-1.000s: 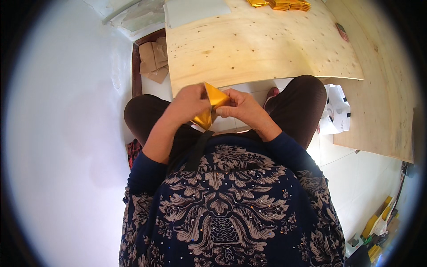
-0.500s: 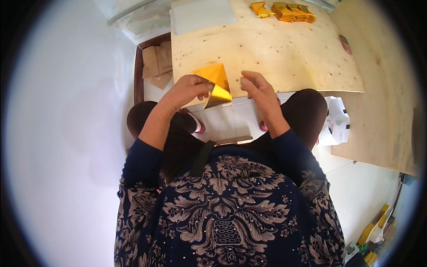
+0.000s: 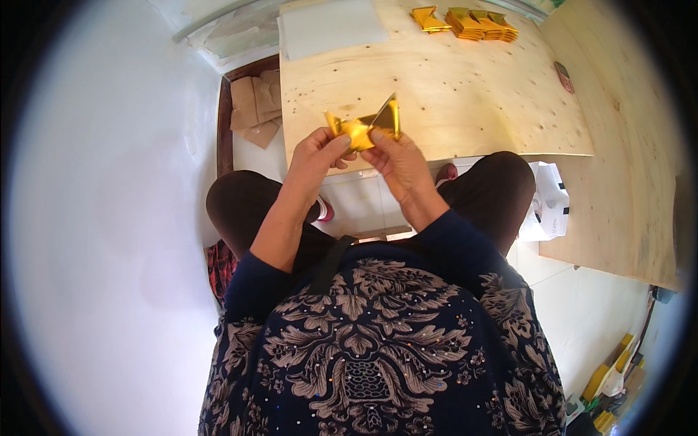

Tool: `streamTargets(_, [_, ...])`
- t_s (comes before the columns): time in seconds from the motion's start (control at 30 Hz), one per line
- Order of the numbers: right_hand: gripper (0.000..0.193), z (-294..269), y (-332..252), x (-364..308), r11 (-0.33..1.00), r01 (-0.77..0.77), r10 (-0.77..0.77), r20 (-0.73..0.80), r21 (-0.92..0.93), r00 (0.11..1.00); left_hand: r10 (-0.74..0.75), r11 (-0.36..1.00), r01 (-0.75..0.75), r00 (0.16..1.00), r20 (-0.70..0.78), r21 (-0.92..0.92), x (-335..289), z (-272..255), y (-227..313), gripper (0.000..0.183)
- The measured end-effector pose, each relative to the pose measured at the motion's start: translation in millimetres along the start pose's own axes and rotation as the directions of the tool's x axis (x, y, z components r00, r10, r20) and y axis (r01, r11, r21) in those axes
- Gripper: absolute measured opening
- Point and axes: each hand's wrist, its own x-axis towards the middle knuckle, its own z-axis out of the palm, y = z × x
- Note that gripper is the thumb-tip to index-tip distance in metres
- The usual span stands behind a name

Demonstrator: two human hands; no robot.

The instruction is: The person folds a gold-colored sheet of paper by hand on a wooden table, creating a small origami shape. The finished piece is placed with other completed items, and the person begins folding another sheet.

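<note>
A shiny gold foil paper (image 3: 359,134), partly folded with pointed corners standing up, is held between my two hands just above the near edge of the wooden table (image 3: 451,94). My left hand (image 3: 318,154) pinches its left side, thumb on top. On its right side my right hand (image 3: 398,161) presses with the thumb, fingers curled underneath. One tall pointed flap rises beside the right thumb. The foil's underside and the fingertips below it are hidden.
Several stacks of folded gold foil pieces (image 3: 481,25) lie at the table's far side. White sheets (image 3: 331,29) are at its far left, and a small red device (image 3: 564,77) at its right. Brown paper (image 3: 256,105) lies left of the table; a white bag (image 3: 548,202) stands at the right.
My right hand has moved in and taken hold of the foil, which only my left hand held before. The foil has turned and is folded smaller, its points now upward.
</note>
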Motion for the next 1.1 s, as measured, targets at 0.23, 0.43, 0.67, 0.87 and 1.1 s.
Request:
streamTargets(0.23, [0.026, -24, 5, 9, 0.843, 0.18, -0.251, -0.074, -0.507, 0.965, -0.189, 0.935, 0.163, 0.98, 0.054, 0.316, 42, -34, -16, 0.027])
streamTargets(0.43, [0.025, -49, 6, 27, 0.09, 0.046, -0.431, 0.003, -0.995, 0.902, 0.152, 0.632, -0.008, 0.982, -0.114, 0.775, 55, -20, -43, 0.043])
streamTargets(0.67, [0.044, -56, 34, -2, -0.293, 0.559, -0.528, 0.618, -0.776, 0.582, 0.628, 0.157, -0.382, 0.75, 0.206, 0.911, 20, -9, -69, 0.046])
streamTargets(0.87, [0.056, -59, 50, 0, -0.479, 0.416, -0.26, 0.578, -0.773, 0.774, 0.443, 0.041, -0.505, 0.783, 0.437, 0.862, 10, 1, -86, 0.054])
streamTargets(1.1, [0.059, -64, 43, -5, -0.54, 0.397, -0.192, 0.568, -0.742, 0.8, 0.409, 0.041, -0.48, 0.808, 0.424, 0.876, 6, 3, -92, 0.057])
